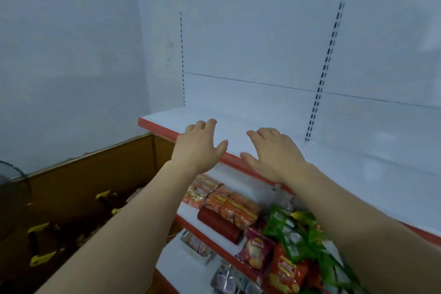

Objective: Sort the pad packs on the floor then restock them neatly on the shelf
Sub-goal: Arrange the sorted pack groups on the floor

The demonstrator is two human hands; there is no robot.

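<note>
Two hands, left hand (pixel 199 144) and right hand (pixel 272 153), spread wide, empty, at frame centre over white shelf (pixel 346 150) with red front edge. Below, lower right: snack packets (pixel 286 229), print too blurred to read. No pad packs discernible.

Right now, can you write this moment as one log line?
left hand open over top shelf | right hand open over shelf edge | hands hold nothing | no pad packs seen
</note>
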